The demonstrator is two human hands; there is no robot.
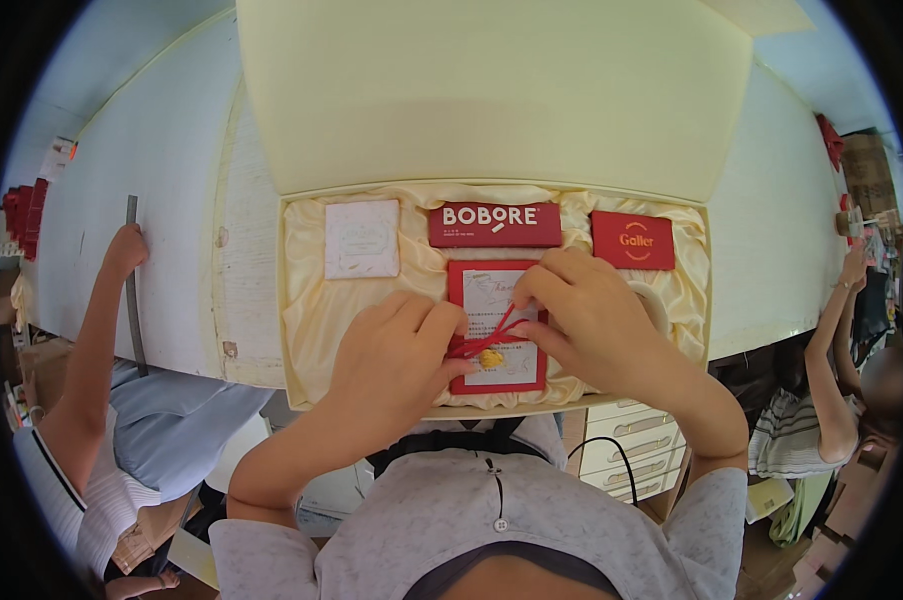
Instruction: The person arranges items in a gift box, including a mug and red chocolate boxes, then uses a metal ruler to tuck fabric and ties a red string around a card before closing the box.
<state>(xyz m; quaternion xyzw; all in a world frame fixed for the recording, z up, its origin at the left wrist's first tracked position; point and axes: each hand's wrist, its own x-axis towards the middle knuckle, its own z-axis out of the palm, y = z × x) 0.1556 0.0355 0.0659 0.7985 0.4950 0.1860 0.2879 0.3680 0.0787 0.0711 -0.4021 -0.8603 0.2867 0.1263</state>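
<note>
A red ribbon cord (493, 341) is looped in a loose bow across a red flat box (455, 281), with a printed white card (500, 375) lying on top. My left hand (399, 349) pinches the cord at its left side. Between thumb and fingers my right hand (590, 315) holds a strand and loop on the other side. A small gold ornament (491, 358) lies just below the crossing strands. All this rests in a cream gift box (285, 300) lined with pale satin (309, 322). Part of the box's right side is hidden behind my right hand.
Along the back of the lining sit a white patterned packet (361, 240), a dark red Bobore box (495, 225) and a red Galler box (633, 240). The raised lid (496, 97) stands behind. On the white table (174, 225), a co-worker's hand (127, 247) touches a grey strip (133, 300).
</note>
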